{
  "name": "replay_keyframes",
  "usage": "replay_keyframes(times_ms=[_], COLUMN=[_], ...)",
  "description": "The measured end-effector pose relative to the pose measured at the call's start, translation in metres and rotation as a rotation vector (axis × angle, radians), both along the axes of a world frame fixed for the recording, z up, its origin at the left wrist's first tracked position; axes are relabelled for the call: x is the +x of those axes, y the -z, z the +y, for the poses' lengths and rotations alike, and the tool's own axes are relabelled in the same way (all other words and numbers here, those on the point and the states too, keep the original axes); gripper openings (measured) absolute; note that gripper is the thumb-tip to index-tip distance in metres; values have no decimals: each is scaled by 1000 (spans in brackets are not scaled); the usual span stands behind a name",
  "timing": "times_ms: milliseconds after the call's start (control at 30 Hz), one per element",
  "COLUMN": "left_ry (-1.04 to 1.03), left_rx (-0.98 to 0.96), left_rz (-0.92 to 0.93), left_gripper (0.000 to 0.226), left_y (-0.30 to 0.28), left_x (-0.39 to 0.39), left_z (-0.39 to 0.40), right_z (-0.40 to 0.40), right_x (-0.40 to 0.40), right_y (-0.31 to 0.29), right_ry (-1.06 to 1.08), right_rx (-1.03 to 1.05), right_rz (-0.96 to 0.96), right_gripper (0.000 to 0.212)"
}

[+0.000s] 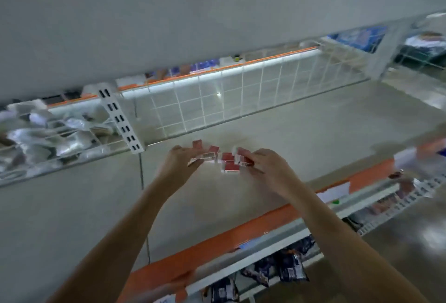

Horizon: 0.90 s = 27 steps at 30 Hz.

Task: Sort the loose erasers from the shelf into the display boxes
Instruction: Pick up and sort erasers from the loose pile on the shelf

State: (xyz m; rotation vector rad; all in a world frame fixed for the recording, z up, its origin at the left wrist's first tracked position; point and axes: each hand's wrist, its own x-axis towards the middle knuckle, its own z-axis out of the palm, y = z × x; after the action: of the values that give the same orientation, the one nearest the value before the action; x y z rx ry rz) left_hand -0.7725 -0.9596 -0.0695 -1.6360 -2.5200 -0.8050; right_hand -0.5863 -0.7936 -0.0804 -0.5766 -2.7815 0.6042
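Shelf (301, 133): hands (226, 162) gather erasers (228, 157).

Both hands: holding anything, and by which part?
Left hand and right hand each grip red-and-white erasers at the pile's outer ends; exact finger placement is blurred.

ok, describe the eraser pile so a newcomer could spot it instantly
Start at the wide pale shelf with the white wire grid along its back. Mid-shelf, in front of the grid, both hands meet around the erasers. They are small red-and-white blocks, the only red things on the shelf top, between the left hand and right hand.
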Motion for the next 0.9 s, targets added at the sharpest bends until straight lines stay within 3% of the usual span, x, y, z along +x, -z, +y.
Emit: replay_keyframes(times_ms=[233, 367, 633, 833, 900], left_ry=[-260, -454, -701, -791, -856], left_rx=[78, 223, 275, 295, 313], left_rz=[-438, -618, -586, -553, -541], left_gripper=[4, 13, 11, 11, 24], left_y=[-15, -24, -29, -35, -33], left_x=[4, 5, 18, 27, 26], left_z=[-92, -170, -386, -550, -597], right_z=[-70, -132, -317, -473, -520], right_x=[-34, -71, -125, -149, -159], right_y=[-35, -41, -48, -52, -53], right_ry=[-233, -366, -640, -793, -836], right_rx=[-258, -405, -460, -451, -440], right_rz=[159, 99, -18, -22, -30], right_gripper=[25, 20, 33, 28, 28])
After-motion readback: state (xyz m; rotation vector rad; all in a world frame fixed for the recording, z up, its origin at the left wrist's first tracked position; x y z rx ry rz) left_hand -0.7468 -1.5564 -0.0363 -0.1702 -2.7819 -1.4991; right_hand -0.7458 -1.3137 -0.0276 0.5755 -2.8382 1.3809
